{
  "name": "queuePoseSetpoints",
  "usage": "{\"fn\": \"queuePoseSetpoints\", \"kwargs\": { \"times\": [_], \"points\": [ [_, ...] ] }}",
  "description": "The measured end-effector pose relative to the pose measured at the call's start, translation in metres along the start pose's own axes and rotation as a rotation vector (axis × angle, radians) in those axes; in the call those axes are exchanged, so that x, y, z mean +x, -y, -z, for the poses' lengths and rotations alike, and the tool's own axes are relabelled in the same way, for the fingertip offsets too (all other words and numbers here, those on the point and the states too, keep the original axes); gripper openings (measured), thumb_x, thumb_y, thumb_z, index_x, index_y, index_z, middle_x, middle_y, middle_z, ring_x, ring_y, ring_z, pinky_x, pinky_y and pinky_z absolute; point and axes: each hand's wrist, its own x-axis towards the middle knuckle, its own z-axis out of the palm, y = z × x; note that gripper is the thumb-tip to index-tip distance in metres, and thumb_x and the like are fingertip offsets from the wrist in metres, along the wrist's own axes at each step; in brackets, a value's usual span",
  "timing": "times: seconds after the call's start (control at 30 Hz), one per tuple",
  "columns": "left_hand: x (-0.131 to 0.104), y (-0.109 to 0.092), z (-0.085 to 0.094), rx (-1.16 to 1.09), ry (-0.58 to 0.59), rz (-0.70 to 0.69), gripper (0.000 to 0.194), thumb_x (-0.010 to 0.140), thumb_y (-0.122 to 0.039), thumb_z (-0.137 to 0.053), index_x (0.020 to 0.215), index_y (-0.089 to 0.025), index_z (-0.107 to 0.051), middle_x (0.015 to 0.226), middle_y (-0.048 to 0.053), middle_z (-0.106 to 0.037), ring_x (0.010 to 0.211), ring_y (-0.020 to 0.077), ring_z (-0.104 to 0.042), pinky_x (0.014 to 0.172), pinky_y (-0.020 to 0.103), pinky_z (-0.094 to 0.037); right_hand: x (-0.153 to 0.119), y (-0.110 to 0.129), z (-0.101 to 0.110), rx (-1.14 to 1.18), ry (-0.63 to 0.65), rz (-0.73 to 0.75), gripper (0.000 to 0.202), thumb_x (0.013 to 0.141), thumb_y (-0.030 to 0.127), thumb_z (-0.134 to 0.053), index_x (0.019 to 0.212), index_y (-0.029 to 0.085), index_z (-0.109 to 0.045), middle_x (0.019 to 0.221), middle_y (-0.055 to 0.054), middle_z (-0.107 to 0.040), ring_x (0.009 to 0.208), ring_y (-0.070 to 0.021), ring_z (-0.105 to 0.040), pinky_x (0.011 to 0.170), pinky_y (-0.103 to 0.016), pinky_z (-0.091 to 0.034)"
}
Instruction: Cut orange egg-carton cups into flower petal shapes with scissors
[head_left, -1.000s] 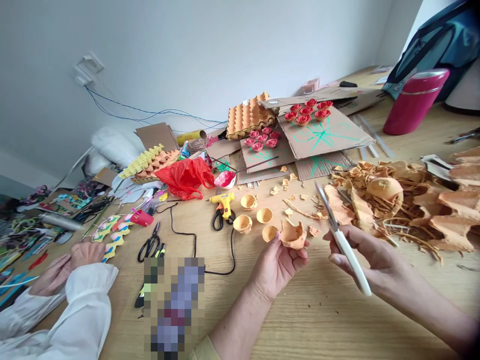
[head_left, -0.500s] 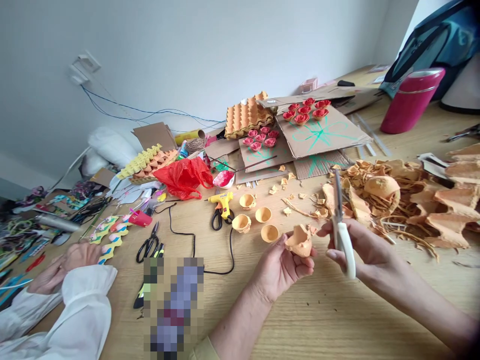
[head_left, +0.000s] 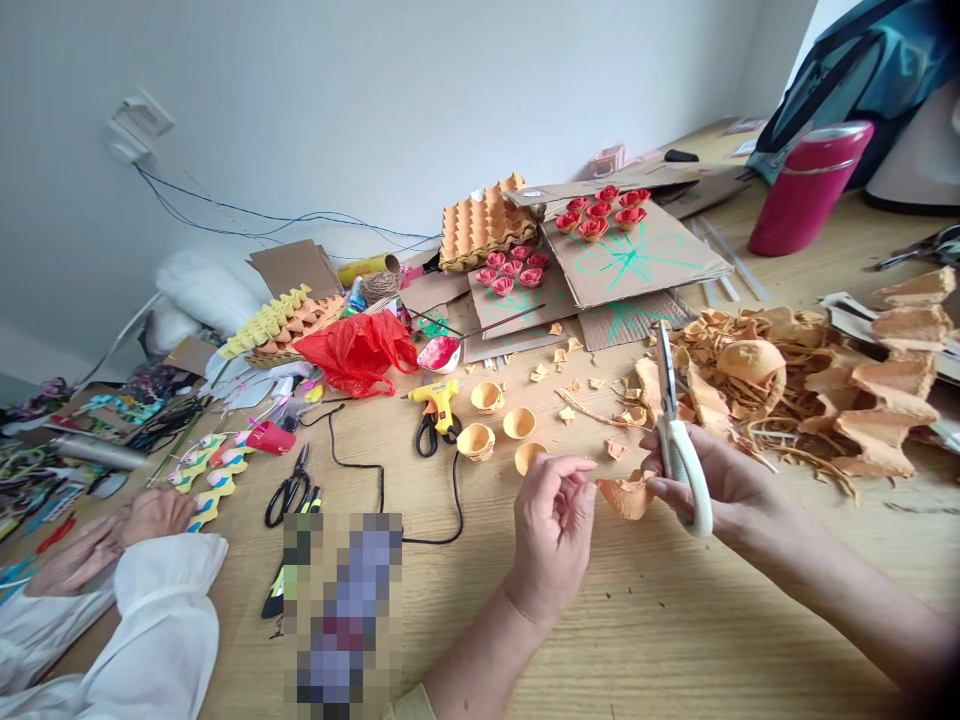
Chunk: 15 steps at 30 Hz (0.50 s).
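Observation:
My right hand (head_left: 709, 480) holds white-handled scissors (head_left: 684, 465), blades pointing up and away. Its fingertips also pinch the edge of an orange egg-carton cup piece (head_left: 626, 496). Just left of that piece is my left hand (head_left: 559, 510), its fingers loosely curled, the index finger held apart and nothing visible in them. Beyond it stand cut cups (head_left: 519, 423), one partly hidden by my left hand. An orange scrap (head_left: 617, 450) is just beyond the held piece.
Carton scraps (head_left: 750, 370) are heaped at right, below a pink bottle (head_left: 814, 188). Red paper flowers rest on cardboard (head_left: 637, 265). A yellow glue gun (head_left: 436, 402), black scissors (head_left: 289, 492) and a red bag (head_left: 360, 352) lie left. Another person's hands (head_left: 142, 520) are at far left.
The cup piece has passed from my left hand to my right fingertips and turned. My left hand has turned and its fingers have moved off the piece. The view has shifted slightly.

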Motion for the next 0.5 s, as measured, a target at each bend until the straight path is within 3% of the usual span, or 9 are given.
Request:
{"fn": "queuePoseSetpoints", "kwargs": {
  "times": [0.07,0.17,0.37,0.5],
  "points": [
    [0.002,-0.002,0.004,0.175,0.038,-0.201,0.017,0.090,-0.024,-0.059,0.103,-0.022,-0.070,0.099,0.008,-0.064,0.083,0.0164,-0.060,0.075,0.029,-0.051,0.000,-0.005,0.000,0.049,0.054,-0.008,0.033,0.081,0.047,-0.072,0.101,0.025,-0.059,0.084,-0.001,-0.064,0.075,-0.0169,-0.059,0.068,-0.027,-0.050],
    [0.004,-0.001,0.009,0.345,0.094,-0.370,0.021,0.088,-0.017,-0.060,0.104,-0.025,-0.072,0.096,0.007,-0.068,0.085,0.0185,-0.062,0.082,0.033,-0.051,-0.002,-0.008,0.000,0.026,0.084,-0.015,0.031,0.079,0.040,-0.074,0.101,0.024,-0.058,0.083,0.000,-0.062,0.074,-0.0170,-0.058,0.068,-0.028,-0.049],
    [0.004,-0.001,0.015,0.521,0.203,-0.549,0.027,0.088,-0.013,-0.057,0.109,-0.024,-0.070,0.094,0.007,-0.072,0.080,0.0197,-0.061,0.075,0.032,-0.050,-0.006,-0.002,-0.001,-0.191,0.069,0.026,0.023,0.082,0.034,-0.068,0.098,0.023,-0.055,0.084,-0.001,-0.061,0.078,-0.0195,-0.055,0.071,-0.032,-0.048],
    [0.003,0.002,0.014,0.619,0.224,-0.597,0.024,0.090,-0.015,-0.051,0.104,-0.022,-0.070,0.088,0.008,-0.070,0.075,0.0199,-0.059,0.071,0.033,-0.048,-0.008,-0.001,0.000,-0.253,0.091,0.040,0.021,0.083,0.031,-0.065,0.098,0.024,-0.052,0.083,0.000,-0.061,0.079,-0.0204,-0.055,0.072,-0.034,-0.047]
  ]
}}
